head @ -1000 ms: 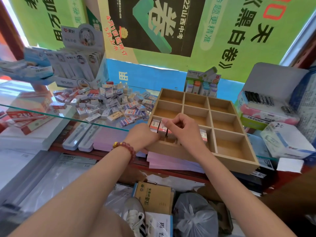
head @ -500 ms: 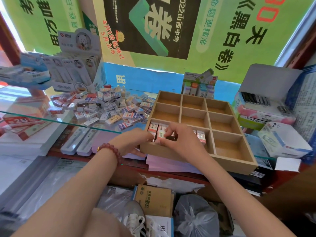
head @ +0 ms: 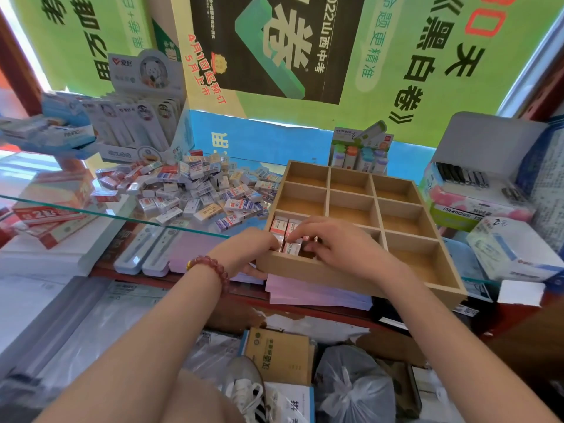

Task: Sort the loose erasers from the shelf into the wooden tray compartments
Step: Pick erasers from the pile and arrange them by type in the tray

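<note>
Wooden tray (head: 360, 274) sits on glass shelf (head: 91, 206). Loose erasers (head: 195, 190) heaped on shelf just left of tray, some touching its left wall. Sorted erasers (head: 280, 223) stand packed in tray's near-left compartment. Right grip (head: 338, 248) over tray's near-middle compartment, narrow, thumb and forefinger pinching one upright eraser (head: 292, 248) in near-left compartment. Left grip (head: 244, 254) curled round tray's near-left corner, fingertip on outer front wall. Bead bracelet (head: 213, 270) on left wrist.

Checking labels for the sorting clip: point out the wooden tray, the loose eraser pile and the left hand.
wooden tray (head: 296, 266): head view, bare near front wall.
loose eraser pile (head: 195, 190): head view, middle of the heap.
left hand (head: 244, 250): head view, back of the hand.
</note>
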Available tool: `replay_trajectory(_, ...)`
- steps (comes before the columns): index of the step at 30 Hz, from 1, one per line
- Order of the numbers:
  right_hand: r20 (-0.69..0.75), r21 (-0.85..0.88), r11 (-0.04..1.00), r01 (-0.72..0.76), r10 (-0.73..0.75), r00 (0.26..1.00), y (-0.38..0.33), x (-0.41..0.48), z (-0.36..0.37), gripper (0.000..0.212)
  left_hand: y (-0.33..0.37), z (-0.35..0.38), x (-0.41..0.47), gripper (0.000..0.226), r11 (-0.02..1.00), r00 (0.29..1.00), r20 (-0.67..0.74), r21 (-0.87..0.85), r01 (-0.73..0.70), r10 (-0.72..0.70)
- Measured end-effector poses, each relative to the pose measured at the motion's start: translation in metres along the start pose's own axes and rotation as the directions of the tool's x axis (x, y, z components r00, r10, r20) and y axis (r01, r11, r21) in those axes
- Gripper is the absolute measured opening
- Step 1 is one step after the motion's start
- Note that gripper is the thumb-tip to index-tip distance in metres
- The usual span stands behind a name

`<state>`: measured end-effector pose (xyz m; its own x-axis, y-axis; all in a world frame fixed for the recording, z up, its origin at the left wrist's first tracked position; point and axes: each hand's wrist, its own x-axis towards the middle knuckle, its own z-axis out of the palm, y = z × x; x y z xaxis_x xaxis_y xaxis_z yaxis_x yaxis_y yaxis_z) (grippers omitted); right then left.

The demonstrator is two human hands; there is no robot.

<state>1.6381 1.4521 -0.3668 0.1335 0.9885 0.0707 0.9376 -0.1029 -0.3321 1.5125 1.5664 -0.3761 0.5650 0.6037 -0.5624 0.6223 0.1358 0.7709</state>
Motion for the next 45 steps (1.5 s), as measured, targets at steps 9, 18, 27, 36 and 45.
replay_trajectory(9,0.081,-0.439,0.870,0.227,-0.213,0.974,-0.005,0.018,-0.009,0.031,-0.003,-0.002,0.000,0.009,1.000,1.000,0.007,-0.029,0.011,-0.011)
replay_trajectory(18,0.003,-0.156,0.984,0.083,-0.084,0.996,0.004,0.013,-0.028,0.036,-0.005,-0.002,0.004,0.017,0.999,1.000,-0.009,-0.049,0.020,-0.020)
replay_trajectory(27,0.144,-0.463,0.823,0.330,-0.297,0.944,0.002,0.019,-0.011,0.037,-0.003,-0.002,0.008,0.024,0.998,0.999,-0.008,-0.048,0.044,-0.044)
replay_trajectory(36,0.194,-0.627,0.661,0.413,-0.381,0.904,-0.009,0.025,-0.009,0.034,-0.010,-0.008,0.002,0.039,0.995,0.980,0.196,-0.100,-0.019,0.039)
replay_trajectory(45,0.111,-0.504,0.802,0.319,-0.306,0.945,0.003,0.024,-0.007,0.012,-0.005,-0.001,0.003,0.031,0.993,0.991,0.134,-0.112,0.031,-0.016)
